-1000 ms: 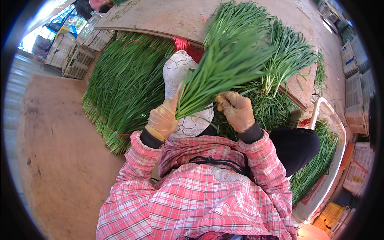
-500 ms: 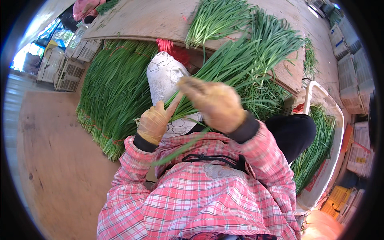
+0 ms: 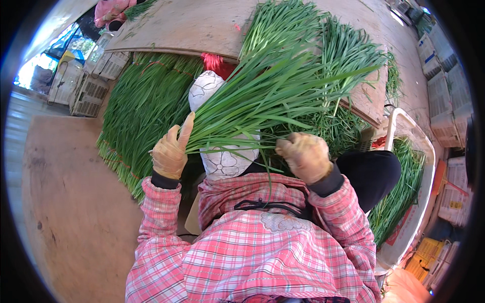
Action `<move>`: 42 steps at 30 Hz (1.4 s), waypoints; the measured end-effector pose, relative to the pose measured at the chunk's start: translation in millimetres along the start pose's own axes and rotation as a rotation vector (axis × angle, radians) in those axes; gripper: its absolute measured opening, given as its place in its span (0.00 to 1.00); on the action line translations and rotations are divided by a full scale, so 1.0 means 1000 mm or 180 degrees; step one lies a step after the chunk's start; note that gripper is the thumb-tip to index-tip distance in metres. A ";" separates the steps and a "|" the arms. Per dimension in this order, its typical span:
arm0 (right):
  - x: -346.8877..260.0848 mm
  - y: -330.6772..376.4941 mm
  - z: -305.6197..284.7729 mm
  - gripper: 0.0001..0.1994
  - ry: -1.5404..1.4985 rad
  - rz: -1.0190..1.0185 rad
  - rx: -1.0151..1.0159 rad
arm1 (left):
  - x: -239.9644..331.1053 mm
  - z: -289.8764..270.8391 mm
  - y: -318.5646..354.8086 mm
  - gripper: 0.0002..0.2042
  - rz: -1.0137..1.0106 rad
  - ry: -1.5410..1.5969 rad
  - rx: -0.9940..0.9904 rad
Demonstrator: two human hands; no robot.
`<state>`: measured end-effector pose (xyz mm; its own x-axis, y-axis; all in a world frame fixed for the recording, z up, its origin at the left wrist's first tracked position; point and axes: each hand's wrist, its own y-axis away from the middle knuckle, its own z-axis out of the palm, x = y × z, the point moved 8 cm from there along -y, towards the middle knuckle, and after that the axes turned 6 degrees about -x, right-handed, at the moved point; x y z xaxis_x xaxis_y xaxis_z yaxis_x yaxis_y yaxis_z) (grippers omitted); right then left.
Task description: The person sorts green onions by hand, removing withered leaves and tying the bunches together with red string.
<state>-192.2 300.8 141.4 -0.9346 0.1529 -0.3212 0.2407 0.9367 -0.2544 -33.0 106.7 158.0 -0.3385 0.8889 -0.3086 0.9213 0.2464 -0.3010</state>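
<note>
Left hand [image 3: 171,154] gripping the bunch of long green leaves [image 3: 252,101] by its stem end; right hand [image 3: 308,157] curled, contents unclear.
Left grip: gloved fingers wrapped round the stems, thumb up along them; leaves fan out up and to the right of it. Right hand: fingers curled in, slightly blurred, just below the fanned leaves; can't tell if it pinches a strand. Pale floral cloth [image 3: 227,164] under the bunch, right of left grip. Big banded pile [image 3: 146,96] up-left of left grip, red ties [image 3: 213,61] above it. Two loose heaps [image 3: 348,53] on the board [image 3: 197,25], above right hand. White basket [image 3: 429,187] with more greens, right of right hand.
</note>
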 end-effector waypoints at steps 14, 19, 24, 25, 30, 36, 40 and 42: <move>0.036 0.018 -0.070 0.15 -0.0261 0.0424 0.1361 | 0.003 0.013 0.004 0.29 0.0148 -0.0312 0.0085; 0.023 -0.023 -0.048 0.20 0.0202 0.0316 0.0790 | 0.005 0.011 -0.006 0.30 0.0360 -0.0385 0.0091; 0.036 -0.018 -0.028 0.09 0.0256 0.0399 0.0373 | -0.002 0.014 0.001 0.29 0.0180 -0.0243 -0.0088; 0.034 -0.011 -0.030 0.08 0.0213 0.0312 0.0417 | -0.003 0.014 0.003 0.29 0.0162 -0.0207 -0.0096; 0.071 0.035 -0.020 0.03 -0.2128 0.0685 0.0850 | -0.001 0.008 -0.004 0.29 0.0314 -0.0477 0.0217; 0.099 0.072 -0.028 0.05 -0.3560 0.2067 0.2243 | -0.001 0.005 -0.003 0.30 0.0316 -0.0633 0.0145; 0.086 0.069 -0.011 0.16 -0.3518 0.1839 0.1283 | -0.010 -0.022 -0.007 0.31 0.0439 -0.1006 0.0149; 0.097 0.079 0.024 0.20 -0.3967 0.2159 0.0764 | -0.014 -0.047 -0.020 0.28 0.0466 -0.1118 0.0293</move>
<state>-257.5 382.6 68.7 0.1797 0.0518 -0.9824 0.6928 0.7023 0.1638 -37.3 107.4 210.3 -0.2645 0.7217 -0.6397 0.9490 0.0770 -0.3056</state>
